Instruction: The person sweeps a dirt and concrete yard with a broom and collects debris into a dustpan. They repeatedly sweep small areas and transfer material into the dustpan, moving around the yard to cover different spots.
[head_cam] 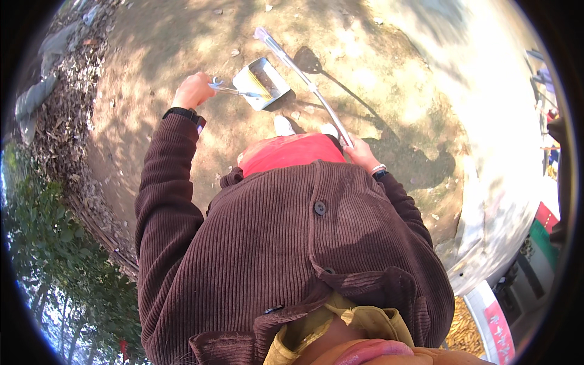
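My left hand [196, 89], at the end of an outstretched arm, grips the handle [232, 91] of a long-handled dustpan. A light blue hook shows at the top of that handle. The dustpan's pale pan [279, 83] is on or just above the dirt in front of my feet, with a row of yellow comb teeth [259, 84] along its back. Near my right hip, my right hand [362, 155] is closed around the metal pole of a broom [328, 109]. The pole slants forward past the pan's right side to a pale purple head [262, 34], seen nearly edge-on.
Sunlit bare dirt [159, 54] carries scattered small stones or scraps. Dry leaves and plastic sheeting [36, 98] line the left edge, near a leafy bush [50, 228]. Bright pavement [497, 137] runs along the right. My white shoes [284, 125] stand behind the dustpan.
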`<act>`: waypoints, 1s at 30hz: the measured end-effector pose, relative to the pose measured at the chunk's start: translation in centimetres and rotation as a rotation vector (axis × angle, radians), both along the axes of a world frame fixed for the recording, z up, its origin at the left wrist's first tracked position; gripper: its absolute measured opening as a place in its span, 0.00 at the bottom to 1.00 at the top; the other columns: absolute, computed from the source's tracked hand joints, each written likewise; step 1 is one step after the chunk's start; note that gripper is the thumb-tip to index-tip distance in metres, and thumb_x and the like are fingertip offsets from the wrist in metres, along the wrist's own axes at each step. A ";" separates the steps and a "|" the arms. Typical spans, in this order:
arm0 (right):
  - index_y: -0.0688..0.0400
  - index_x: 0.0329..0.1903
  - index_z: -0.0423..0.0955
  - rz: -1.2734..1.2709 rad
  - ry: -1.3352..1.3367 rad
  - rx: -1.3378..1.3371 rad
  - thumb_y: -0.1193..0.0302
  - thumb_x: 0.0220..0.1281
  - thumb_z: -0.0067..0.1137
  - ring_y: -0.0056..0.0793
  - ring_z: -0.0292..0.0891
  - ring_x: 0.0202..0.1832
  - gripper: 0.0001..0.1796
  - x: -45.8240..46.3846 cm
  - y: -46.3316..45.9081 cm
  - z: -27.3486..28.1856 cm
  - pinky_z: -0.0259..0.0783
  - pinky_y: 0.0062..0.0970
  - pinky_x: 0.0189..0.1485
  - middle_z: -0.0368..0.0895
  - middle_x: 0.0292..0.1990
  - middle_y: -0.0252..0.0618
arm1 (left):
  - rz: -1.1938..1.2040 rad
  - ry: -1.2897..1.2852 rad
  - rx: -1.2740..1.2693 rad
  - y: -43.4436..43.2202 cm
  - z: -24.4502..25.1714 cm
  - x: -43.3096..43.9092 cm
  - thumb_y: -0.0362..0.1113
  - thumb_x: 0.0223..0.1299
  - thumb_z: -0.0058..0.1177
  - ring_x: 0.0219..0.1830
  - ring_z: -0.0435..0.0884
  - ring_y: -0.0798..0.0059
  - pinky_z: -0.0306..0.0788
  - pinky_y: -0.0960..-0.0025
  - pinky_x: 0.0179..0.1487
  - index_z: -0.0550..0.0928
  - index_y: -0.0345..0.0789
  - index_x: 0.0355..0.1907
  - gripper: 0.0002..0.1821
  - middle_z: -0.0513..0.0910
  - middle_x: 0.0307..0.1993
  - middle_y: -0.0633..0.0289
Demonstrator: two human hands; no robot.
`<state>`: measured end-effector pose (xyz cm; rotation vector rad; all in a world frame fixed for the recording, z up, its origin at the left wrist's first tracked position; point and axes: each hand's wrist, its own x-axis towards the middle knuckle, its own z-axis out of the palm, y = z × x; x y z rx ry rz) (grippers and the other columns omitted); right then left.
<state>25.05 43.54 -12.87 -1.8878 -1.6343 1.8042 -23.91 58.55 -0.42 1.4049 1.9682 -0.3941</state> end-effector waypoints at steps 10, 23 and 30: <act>0.54 0.59 0.71 0.001 0.048 -0.374 0.72 0.66 0.51 0.16 0.61 0.16 0.18 -2.5 5.1 1.1 0.63 0.21 0.18 0.66 0.21 0.26 | -0.100 0.023 0.055 1.1 -1.5 -0.3 0.38 0.49 0.63 0.31 0.85 0.59 0.76 0.60 0.37 0.87 0.33 0.34 0.12 0.85 0.27 0.48; 0.55 0.59 0.72 -0.212 0.049 0.145 0.61 0.59 0.62 0.41 0.80 0.48 0.25 9.7 -8.6 5.4 0.71 0.30 0.53 0.82 0.45 0.49 | -0.063 -0.178 0.026 -1.8 0.5 4.4 0.37 0.52 0.63 0.14 0.77 0.69 0.72 0.64 0.21 0.87 0.35 0.41 0.14 0.79 0.15 0.57; 0.55 0.44 0.76 -0.191 -0.346 0.264 0.65 0.56 0.60 0.55 0.78 0.45 0.14 15.9 -9.2 4.2 0.72 0.44 0.46 0.82 0.38 0.52 | -0.096 -0.099 0.036 -1.1 3.7 10.9 0.46 0.46 0.66 0.31 0.86 0.66 0.79 0.63 0.40 0.88 0.40 0.35 0.15 0.85 0.25 0.58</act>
